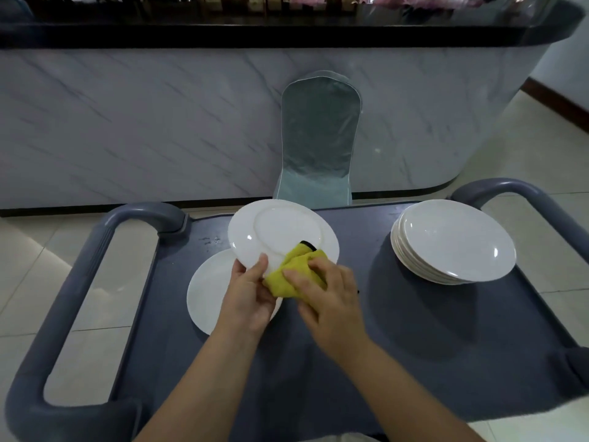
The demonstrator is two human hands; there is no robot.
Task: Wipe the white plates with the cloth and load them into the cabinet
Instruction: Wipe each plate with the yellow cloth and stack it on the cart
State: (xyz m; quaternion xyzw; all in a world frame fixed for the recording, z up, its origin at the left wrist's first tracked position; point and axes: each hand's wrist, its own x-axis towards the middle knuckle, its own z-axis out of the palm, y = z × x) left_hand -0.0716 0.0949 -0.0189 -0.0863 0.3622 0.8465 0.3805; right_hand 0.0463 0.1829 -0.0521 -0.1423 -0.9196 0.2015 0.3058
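Note:
My left hand [250,296] grips the near rim of a white plate [277,231], held tilted above the grey cart top [414,330] with its underside facing me. A yellow cloth [288,275] is bunched under my right hand [328,291], which presses it against the plate's near edge. Another white plate [208,288] lies flat on the cart beneath my left hand, partly hidden by it. At the right of the cart stands a stack of several white plates [452,240]. No cabinet is in view.
The cart has thick grey handles at the left [63,301] and right [522,193]. A chair in a pale cover [318,138] stands just beyond the cart, in front of a marble-patterned counter [159,122]. Tiled floor shows on both sides.

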